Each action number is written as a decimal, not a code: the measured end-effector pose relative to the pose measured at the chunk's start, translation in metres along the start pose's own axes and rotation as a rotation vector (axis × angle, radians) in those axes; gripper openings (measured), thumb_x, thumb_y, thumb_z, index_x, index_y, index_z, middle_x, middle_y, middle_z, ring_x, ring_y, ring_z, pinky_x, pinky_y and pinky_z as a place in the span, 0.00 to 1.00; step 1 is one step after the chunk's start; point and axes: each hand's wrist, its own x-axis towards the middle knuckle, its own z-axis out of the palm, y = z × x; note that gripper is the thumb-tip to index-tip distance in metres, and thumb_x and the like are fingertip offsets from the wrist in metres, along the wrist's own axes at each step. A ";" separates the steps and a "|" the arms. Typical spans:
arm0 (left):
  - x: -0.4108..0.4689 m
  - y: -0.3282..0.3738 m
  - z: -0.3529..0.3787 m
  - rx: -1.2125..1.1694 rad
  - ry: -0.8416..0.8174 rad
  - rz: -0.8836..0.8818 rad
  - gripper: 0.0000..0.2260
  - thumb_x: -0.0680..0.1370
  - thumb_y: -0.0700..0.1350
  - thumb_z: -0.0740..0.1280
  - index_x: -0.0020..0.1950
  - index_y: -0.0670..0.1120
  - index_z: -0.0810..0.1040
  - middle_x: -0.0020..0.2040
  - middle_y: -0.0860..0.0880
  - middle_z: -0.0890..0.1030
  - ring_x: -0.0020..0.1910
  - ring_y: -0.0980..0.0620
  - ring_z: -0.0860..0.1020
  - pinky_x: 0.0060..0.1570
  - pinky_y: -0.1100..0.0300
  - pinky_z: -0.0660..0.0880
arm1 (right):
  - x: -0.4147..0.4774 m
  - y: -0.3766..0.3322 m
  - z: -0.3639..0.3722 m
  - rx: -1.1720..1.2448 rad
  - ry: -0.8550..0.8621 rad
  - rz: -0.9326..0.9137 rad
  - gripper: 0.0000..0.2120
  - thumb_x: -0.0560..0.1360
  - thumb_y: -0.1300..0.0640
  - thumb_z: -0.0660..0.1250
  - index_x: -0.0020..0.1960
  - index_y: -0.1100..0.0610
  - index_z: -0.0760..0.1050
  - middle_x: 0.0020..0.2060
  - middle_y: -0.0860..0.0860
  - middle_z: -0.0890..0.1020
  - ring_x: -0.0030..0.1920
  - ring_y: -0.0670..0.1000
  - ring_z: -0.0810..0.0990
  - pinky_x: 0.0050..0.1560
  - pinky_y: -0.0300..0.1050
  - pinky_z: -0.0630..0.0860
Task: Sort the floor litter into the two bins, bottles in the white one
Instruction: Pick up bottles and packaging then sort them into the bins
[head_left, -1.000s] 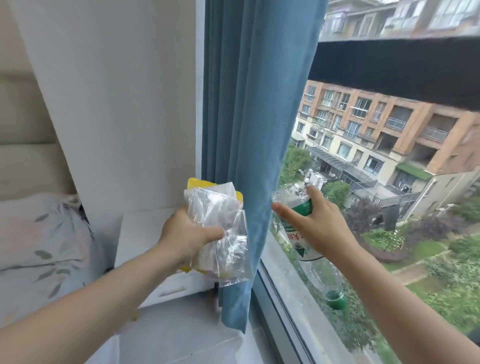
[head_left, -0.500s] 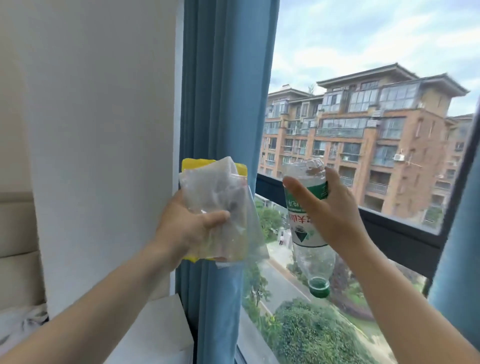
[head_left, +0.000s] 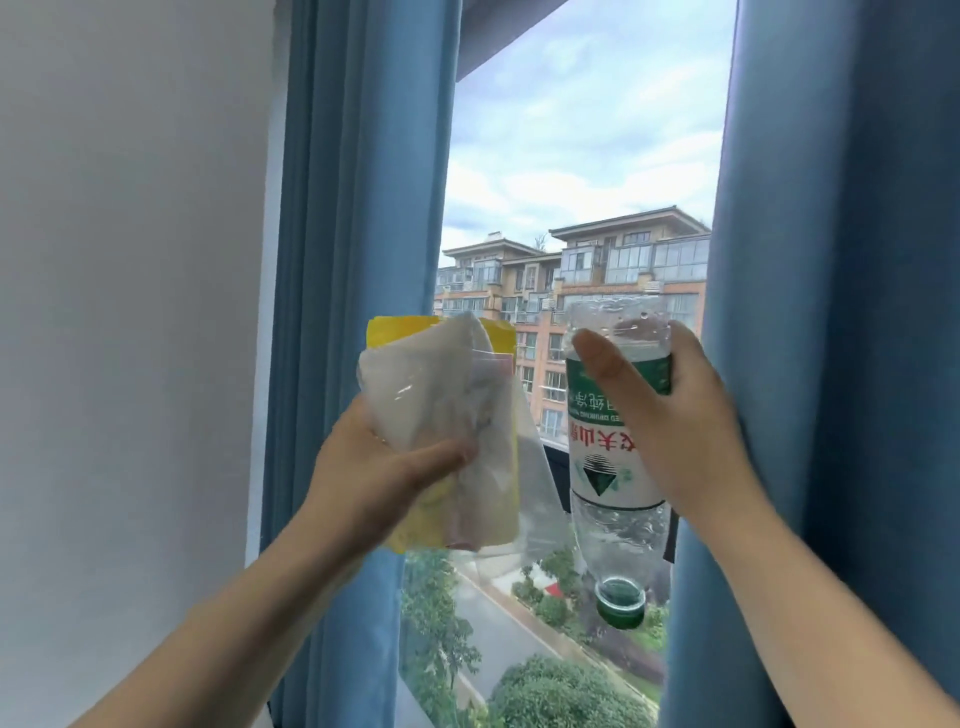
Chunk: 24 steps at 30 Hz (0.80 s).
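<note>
My left hand (head_left: 374, 467) grips a bunch of litter held up in front of the window: clear crumpled plastic wrappers (head_left: 441, 410) over a yellow packet (head_left: 395, 330). My right hand (head_left: 675, 426) holds a clear plastic water bottle (head_left: 613, 467) upside down around its label, the green cap (head_left: 621, 605) pointing down. The bottle looks empty. Neither bin is in view, and the floor is out of sight.
A white wall (head_left: 130, 312) fills the left side. Blue curtains hang left (head_left: 363, 208) and right (head_left: 841, 312) of the window pane (head_left: 571, 182), which shows buildings and trees outside. The right hand sits close to the right curtain.
The view has tilted upward, away from the bed and sill, toward the sky. Both hands have stayed raised with the same grips on the wrappers and the bottle.
</note>
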 end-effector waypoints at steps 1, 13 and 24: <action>0.002 0.001 0.001 -0.010 -0.016 0.005 0.21 0.60 0.46 0.75 0.52 0.50 0.81 0.44 0.52 0.86 0.44 0.52 0.84 0.50 0.47 0.81 | -0.001 -0.003 -0.002 -0.006 0.016 0.010 0.27 0.63 0.26 0.65 0.52 0.44 0.72 0.42 0.43 0.82 0.42 0.41 0.81 0.41 0.40 0.75; 0.023 0.018 0.026 -0.209 -0.419 0.128 0.20 0.59 0.46 0.75 0.50 0.55 0.79 0.43 0.56 0.85 0.42 0.58 0.83 0.41 0.61 0.80 | -0.036 -0.054 -0.032 -0.175 0.326 0.114 0.22 0.61 0.30 0.65 0.49 0.41 0.75 0.42 0.35 0.83 0.41 0.37 0.82 0.40 0.39 0.76; -0.047 0.082 0.110 -0.479 -0.843 0.110 0.19 0.60 0.44 0.75 0.50 0.54 0.80 0.43 0.55 0.85 0.41 0.58 0.84 0.40 0.61 0.82 | -0.118 -0.132 -0.125 -0.457 0.648 0.147 0.22 0.60 0.32 0.67 0.49 0.42 0.76 0.42 0.38 0.84 0.40 0.39 0.83 0.40 0.40 0.75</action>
